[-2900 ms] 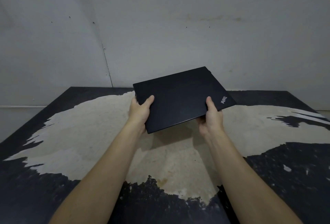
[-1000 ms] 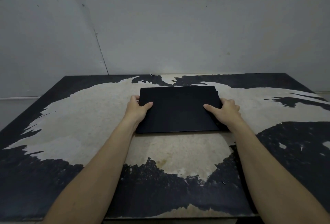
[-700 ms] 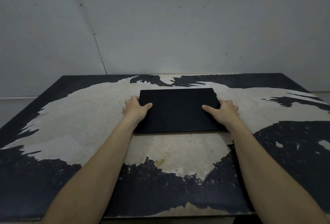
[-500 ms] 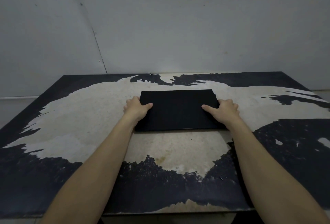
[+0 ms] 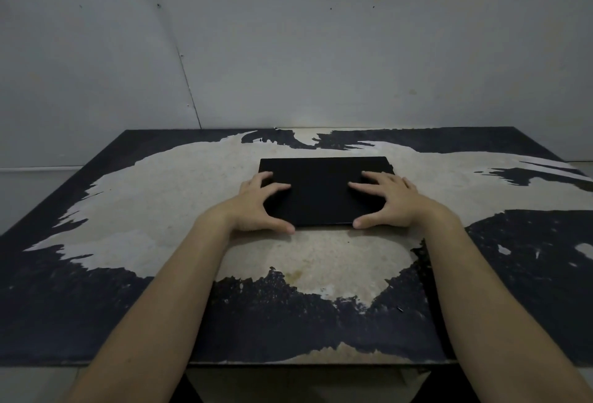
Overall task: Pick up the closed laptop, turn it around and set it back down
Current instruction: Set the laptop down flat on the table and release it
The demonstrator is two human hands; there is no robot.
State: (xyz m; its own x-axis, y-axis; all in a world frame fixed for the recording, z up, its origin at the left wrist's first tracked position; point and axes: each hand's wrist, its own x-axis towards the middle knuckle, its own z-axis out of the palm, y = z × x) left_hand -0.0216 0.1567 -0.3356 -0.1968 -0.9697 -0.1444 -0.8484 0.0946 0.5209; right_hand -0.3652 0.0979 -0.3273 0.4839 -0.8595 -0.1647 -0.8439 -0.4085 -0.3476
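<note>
The closed black laptop (image 5: 321, 174) lies flat on the worn table (image 5: 154, 197), its long edges running left to right. My left hand (image 5: 256, 206) arches over its near left corner, fingers spread with the tips on the lid and the thumb at the near edge. My right hand (image 5: 390, 202) mirrors it at the near right corner. Neither hand wraps around the laptop. The palms hide both near corners.
The table is black with a large pale patch where the coating has worn off. A plain grey wall (image 5: 321, 65) stands right behind its far edge. The table's near edge (image 5: 288, 362) is close to my body.
The laptop went from being held tilted in the air to lying flat on the table. In the last half second both hands left its side edges and moved onto the near corners, fingers spread.
</note>
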